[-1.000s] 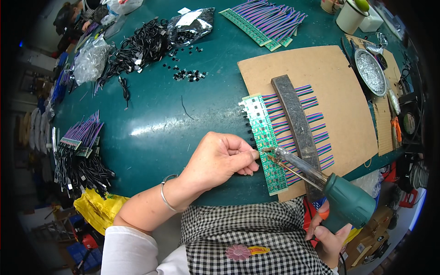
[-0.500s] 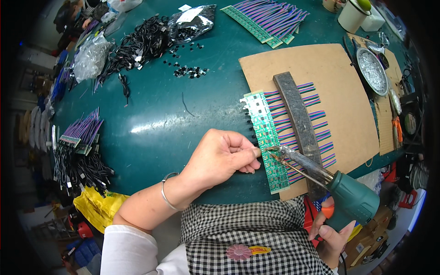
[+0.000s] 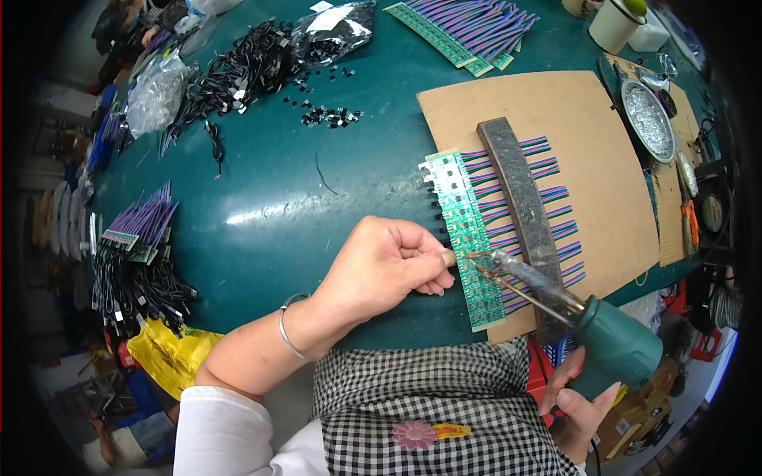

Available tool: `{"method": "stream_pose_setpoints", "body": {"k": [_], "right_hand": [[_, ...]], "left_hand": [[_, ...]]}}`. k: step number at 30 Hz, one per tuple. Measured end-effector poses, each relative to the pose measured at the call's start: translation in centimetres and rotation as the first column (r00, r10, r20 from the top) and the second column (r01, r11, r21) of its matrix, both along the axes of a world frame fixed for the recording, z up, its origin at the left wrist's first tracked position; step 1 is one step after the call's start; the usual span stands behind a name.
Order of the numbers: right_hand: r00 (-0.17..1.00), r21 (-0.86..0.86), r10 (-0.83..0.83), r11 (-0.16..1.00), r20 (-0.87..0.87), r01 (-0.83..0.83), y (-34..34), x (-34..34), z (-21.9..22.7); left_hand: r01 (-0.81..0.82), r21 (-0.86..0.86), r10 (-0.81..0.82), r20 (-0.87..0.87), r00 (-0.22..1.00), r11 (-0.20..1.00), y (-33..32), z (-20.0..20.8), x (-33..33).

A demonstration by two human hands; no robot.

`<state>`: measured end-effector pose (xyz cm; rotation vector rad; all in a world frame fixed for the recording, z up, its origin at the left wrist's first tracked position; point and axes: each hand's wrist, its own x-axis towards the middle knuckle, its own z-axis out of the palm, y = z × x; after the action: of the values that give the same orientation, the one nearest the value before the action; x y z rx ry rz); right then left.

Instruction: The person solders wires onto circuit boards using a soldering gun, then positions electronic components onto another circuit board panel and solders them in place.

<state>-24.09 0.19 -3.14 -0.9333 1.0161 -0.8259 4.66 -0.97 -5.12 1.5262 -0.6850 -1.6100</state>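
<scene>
My left hand (image 3: 389, 266) is closed in a pinch at the left edge of a green circuit board panel (image 3: 475, 274); whatever its fingertips hold is hidden. My right hand (image 3: 581, 401) grips a green soldering gun (image 3: 619, 349) by its handle, below the board. The gun's tip touches or hovers just over the panel, close to my left fingertips. Small black connectors stick out along the panel's upper left edge. Striped purple, blue and green wires (image 3: 562, 226) run rightward from the panel. A dark heavy bar (image 3: 520, 202) lies across them on a cardboard sheet (image 3: 603, 159).
Loose black connectors (image 3: 332, 117) and a heap of black cables (image 3: 246, 67) lie at the back. Another wired stack of boards (image 3: 460, 32) is far off, more wired boards (image 3: 143, 226) sit left. A metal dish (image 3: 647, 119) stands at the right. Someone is at the lower left (image 3: 131, 440).
The gun's orange trigger, visible before, is now covered by my right fingers. My left hand keeps its pinch at the panel's edge. The whole view has shifted slightly.
</scene>
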Motion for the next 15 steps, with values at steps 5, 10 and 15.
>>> {"method": "stream_pose_setpoints", "body": {"k": [5, 10, 15], "right_hand": [[0.995, -0.061, 0.033, 0.998, 0.089, -0.027, -0.7, 0.3, 0.1], [0.995, -0.088, 0.006, 0.996, 0.098, 0.003, -0.9, 0.6, -0.1], [0.977, -0.171, -0.005, 0.984, 0.212, 0.043, -2.2, -0.6, -0.6]], "left_hand": [[0.005, -0.009, -0.005, -0.001, 1.0, 1.0, 0.2, 0.0, 0.0], [0.006, -0.013, -0.006, -0.014, 1.0, 1.0, 0.1, -0.1, 0.2], [-0.006, -0.001, 0.006, -0.012, 1.0, 1.0, 0.0, 0.1, 0.0]]}}
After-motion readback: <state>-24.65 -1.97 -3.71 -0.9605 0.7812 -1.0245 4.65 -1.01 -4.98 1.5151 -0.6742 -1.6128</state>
